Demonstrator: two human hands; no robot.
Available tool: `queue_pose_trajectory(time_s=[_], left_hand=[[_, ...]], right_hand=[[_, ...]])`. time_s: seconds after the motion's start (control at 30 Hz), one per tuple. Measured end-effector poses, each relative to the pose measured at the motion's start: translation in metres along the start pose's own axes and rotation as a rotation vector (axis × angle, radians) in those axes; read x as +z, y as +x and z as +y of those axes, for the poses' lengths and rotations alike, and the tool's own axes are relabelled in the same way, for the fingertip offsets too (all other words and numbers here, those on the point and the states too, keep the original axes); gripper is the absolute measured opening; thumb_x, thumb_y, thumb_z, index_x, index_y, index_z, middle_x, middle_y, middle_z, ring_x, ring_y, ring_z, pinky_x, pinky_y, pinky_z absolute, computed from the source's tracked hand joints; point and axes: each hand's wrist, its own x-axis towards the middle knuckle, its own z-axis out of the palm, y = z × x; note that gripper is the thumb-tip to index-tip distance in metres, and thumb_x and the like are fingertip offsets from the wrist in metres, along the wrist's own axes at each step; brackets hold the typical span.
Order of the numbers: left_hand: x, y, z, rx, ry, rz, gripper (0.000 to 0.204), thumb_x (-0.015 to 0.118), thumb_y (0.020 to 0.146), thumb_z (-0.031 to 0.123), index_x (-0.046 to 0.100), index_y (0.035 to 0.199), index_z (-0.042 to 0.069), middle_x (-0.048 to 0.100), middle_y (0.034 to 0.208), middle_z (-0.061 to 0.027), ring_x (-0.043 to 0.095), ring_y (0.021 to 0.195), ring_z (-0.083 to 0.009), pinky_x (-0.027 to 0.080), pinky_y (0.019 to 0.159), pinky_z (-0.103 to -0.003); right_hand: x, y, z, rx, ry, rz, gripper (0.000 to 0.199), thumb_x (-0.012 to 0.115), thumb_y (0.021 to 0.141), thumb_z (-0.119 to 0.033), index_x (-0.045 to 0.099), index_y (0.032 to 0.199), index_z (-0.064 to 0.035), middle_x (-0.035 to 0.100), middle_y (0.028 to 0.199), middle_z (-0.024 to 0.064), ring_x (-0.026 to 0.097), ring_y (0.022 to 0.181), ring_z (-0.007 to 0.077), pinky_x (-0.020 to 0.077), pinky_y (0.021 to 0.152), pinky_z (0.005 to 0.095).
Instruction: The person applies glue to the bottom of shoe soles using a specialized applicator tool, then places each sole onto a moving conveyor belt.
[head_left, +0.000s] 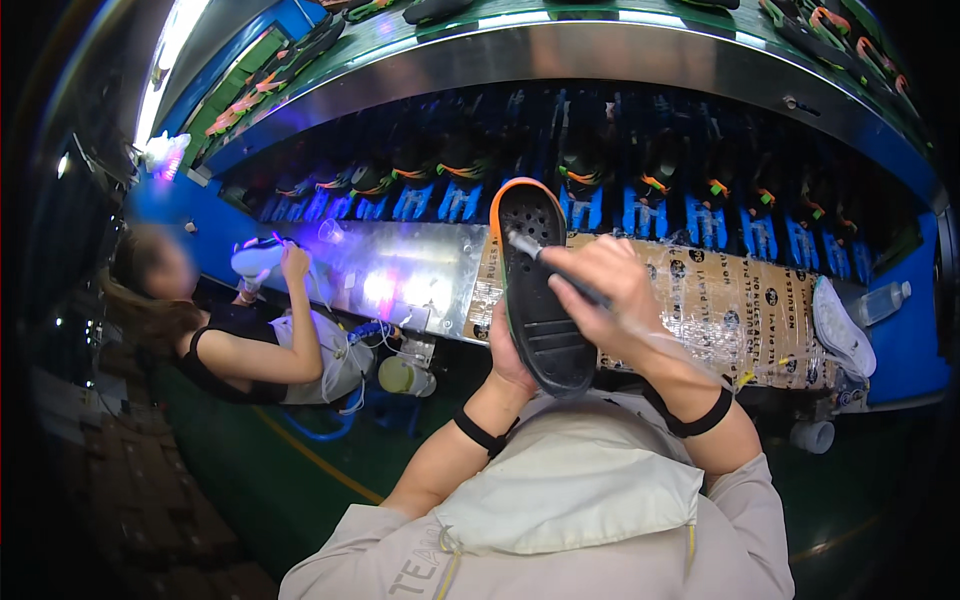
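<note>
Your left hand (512, 352) grips the black shoe sole (538, 290) from behind, fingers wrapped round its lower half, holding it upright above your chest, in front of the workbench.

Your right hand (605, 290) is closed on a thin brush (545, 258), pinched like a pen, its pale tip touching the sole's upper inner face near the orange rim.

Sole, orientation: long axis runs near vertical, leaning slightly left at the top; rounded perforated end points up and away from you, the other end down toward your chest. Inner face turned to you.

Handling note, as a judgement: keep the left grip low so the fingers stay off the brushed area, and run even strokes along the rim without flooding the holes.

Beyond the sole: a workbench (700, 310) faced with printed cardboard; a white shoe (842, 335) at its right end; a metal panel left of the sole.

Left of the sole: a co-worker (270, 350) holding up a white shoe.

Behind the bench: a row of shoes (600, 200) on blue holders under a curved conveyor.
</note>
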Motion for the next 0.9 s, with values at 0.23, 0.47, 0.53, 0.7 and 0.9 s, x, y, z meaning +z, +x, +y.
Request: queue_pose_trajectory(time_s=[0.23, 0.47, 0.53, 0.7, 0.9], left_hand=[[0.001, 0.006, 0.010, 0.031, 0.112, -0.115, 0.081, 0.029, 0.108, 0.068, 0.048, 0.161, 0.009, 0.059, 0.153, -0.0194, 0.060, 0.142, -0.0352, 0.049, 0.121, -0.051], [0.031, 0.018, 0.017, 0.081, 0.165, -0.155, 0.089, 0.031, 0.105, 0.075, 0.048, 0.159, 0.007, 0.062, 0.148, -0.0189, 0.061, 0.137, -0.0348, 0.053, 0.116, -0.052], [0.030, 0.017, 0.022, 0.110, 0.286, -0.066, 0.091, 0.033, 0.104, 0.076, 0.048, 0.158, 0.005, 0.061, 0.147, -0.0197, 0.061, 0.138, -0.0347, 0.054, 0.115, -0.052], [0.040, 0.023, 0.029, 0.109, 0.235, -0.141, 0.087, 0.055, 0.102, 0.074, 0.046, 0.158, 0.009, 0.056, 0.144, -0.0149, 0.054, 0.135, -0.0315, 0.051, 0.116, -0.050], [0.050, 0.035, 0.043, 0.089, 0.162, -0.206, 0.091, 0.048, 0.100, 0.074, 0.049, 0.156, 0.001, 0.061, 0.144, -0.0211, 0.063, 0.130, -0.0380, 0.058, 0.109, -0.058]], right_hand=[[-0.009, -0.002, -0.019, 0.079, 0.170, -0.059, 0.025, 0.084, 0.089, -0.013, 0.081, 0.113, -0.0087, 0.072, 0.087, 0.0059, 0.066, 0.088, 0.0274, 0.0476, 0.085, 0.0416], [-0.020, 0.000, -0.021, -0.125, 0.291, -0.329, 0.034, 0.087, 0.084, -0.008, 0.080, 0.117, -0.0100, 0.067, 0.085, 0.0050, 0.064, 0.088, 0.0279, 0.0473, 0.087, 0.0439], [-0.023, 0.002, -0.029, -0.008, 0.104, -0.221, 0.030, 0.087, 0.086, -0.010, 0.080, 0.115, -0.0098, 0.066, 0.084, 0.0040, 0.064, 0.089, 0.0273, 0.0467, 0.088, 0.0436], [-0.030, 0.005, -0.038, -0.176, 0.172, -0.472, 0.028, 0.085, 0.087, -0.012, 0.080, 0.114, -0.0117, 0.070, 0.088, 0.0042, 0.066, 0.094, 0.0258, 0.0481, 0.087, 0.0418], [-0.038, 0.008, -0.043, -0.133, 0.061, -0.435, 0.025, 0.085, 0.090, -0.014, 0.080, 0.114, -0.0124, 0.069, 0.087, 0.0040, 0.065, 0.090, 0.0260, 0.0454, 0.086, 0.0411]])
